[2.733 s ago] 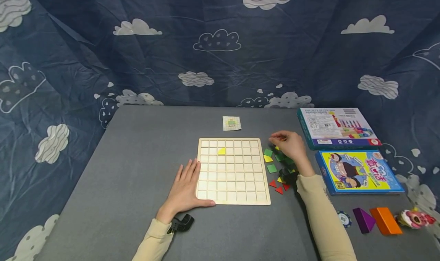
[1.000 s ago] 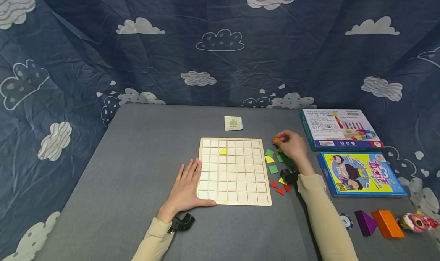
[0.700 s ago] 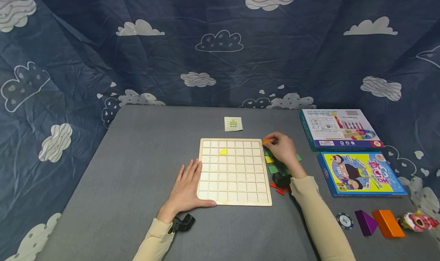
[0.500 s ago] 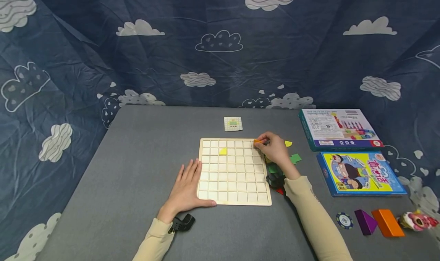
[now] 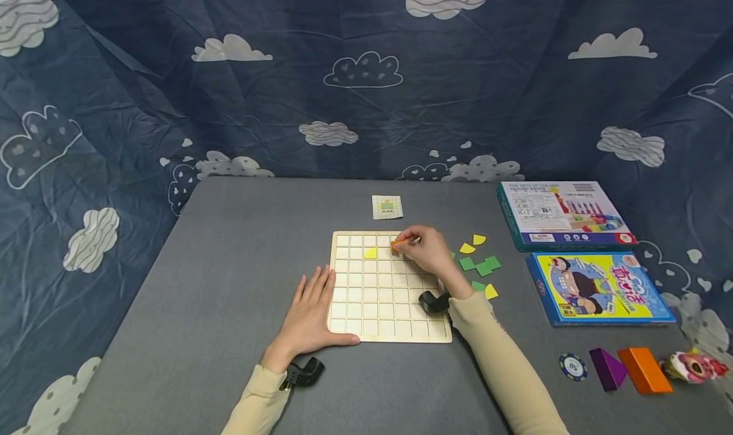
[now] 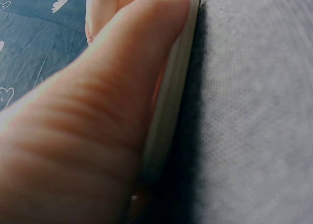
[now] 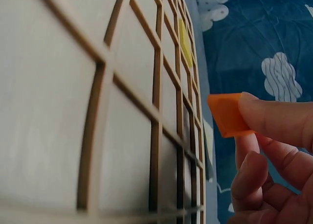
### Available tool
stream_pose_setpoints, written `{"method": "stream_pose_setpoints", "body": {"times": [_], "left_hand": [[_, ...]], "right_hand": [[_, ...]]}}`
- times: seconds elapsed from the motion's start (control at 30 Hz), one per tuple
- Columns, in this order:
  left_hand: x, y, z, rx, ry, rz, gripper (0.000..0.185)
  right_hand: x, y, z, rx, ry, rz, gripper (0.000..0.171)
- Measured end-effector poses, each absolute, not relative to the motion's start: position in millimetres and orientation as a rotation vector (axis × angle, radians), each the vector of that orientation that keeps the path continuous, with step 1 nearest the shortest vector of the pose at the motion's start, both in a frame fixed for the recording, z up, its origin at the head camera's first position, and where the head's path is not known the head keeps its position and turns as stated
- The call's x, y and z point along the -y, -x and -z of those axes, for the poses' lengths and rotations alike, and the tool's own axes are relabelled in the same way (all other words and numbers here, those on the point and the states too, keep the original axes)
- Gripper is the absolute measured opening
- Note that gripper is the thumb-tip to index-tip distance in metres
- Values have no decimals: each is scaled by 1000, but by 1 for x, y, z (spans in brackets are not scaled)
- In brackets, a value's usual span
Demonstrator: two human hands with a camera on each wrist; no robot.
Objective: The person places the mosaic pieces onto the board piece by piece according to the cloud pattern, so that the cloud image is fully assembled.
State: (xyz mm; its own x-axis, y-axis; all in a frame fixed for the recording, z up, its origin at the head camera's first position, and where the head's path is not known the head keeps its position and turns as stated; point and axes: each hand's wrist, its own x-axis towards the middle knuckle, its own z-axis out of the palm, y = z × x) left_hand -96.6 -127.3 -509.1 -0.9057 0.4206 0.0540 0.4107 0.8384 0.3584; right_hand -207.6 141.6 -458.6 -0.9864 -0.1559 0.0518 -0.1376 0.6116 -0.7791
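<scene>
A wooden grid board (image 5: 366,320) lies flat in the middle of the grey table. One yellow piece (image 5: 370,253) sits in a cell in its second row. My right hand (image 5: 424,250) hovers over the board's upper rows and pinches a small orange piece (image 5: 396,245) (image 7: 226,114) between thumb and fingers, just right of the yellow piece (image 7: 184,40). My left hand (image 5: 309,308) lies flat on the table against the board's left edge, its thumb (image 6: 122,87) pressed along the board's front edge (image 6: 171,106).
Loose green and yellow pieces (image 5: 480,264) lie right of the board. A small pattern card (image 5: 387,207) lies behind it. Two boxes (image 5: 564,214) (image 5: 598,287) sit at the right. A chip (image 5: 572,365), purple (image 5: 606,367) and orange (image 5: 642,369) blocks and a toy (image 5: 693,365) lie near the front right.
My right hand lifted an orange piece from the pile right of the board and carried it left over the board's upper rows. The left hand stayed put.
</scene>
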Motion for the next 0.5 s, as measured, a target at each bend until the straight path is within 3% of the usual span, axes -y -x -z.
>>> {"method": "stream_pose_setpoints", "body": {"times": [0.5], "left_hand": [[127,97,510,-2982,-671,-564,131]], "right_hand": [[-121,209,467,-2741,251,1338,8]]}}
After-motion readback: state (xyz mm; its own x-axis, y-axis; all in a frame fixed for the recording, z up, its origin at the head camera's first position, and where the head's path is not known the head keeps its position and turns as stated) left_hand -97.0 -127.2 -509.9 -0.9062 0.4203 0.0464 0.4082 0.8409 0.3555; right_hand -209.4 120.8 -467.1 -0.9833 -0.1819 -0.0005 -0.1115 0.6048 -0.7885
